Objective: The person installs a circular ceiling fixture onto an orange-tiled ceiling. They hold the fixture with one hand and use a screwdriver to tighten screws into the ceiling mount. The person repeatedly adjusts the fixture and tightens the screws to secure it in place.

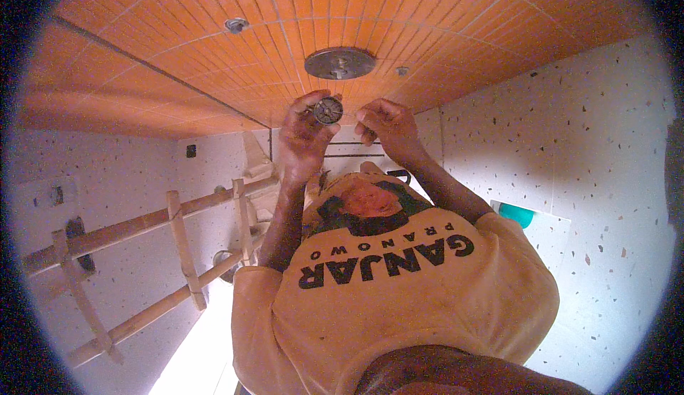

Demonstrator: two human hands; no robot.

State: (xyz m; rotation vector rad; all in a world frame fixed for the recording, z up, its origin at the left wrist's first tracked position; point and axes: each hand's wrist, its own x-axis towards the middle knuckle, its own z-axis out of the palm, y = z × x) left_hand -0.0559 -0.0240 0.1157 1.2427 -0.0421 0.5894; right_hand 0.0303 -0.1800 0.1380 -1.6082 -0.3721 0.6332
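Observation:
My left hand (303,135) is raised in front of the orange tiled wall (370,10). Its fingers and thumb grip a small round dark piece (328,111) with a spoked face and a raised rim; its exact kind is unclear. To its right, my right hand (388,124) is curled with its fingertips drawn together, apart from the round piece. Whether anything small sits in those fingers I cannot make out. Just beyond both hands, a round metal plate (340,63) with a fitting at its centre is mounted on the tiles.
Two small metal fittings, one at upper left (236,25) and one right of the plate (402,71), stick out of the tiles. A wooden ladder (184,249) slants across the left side. Speckled pale walls (563,131) flank me, with a green round thing (516,214) at right.

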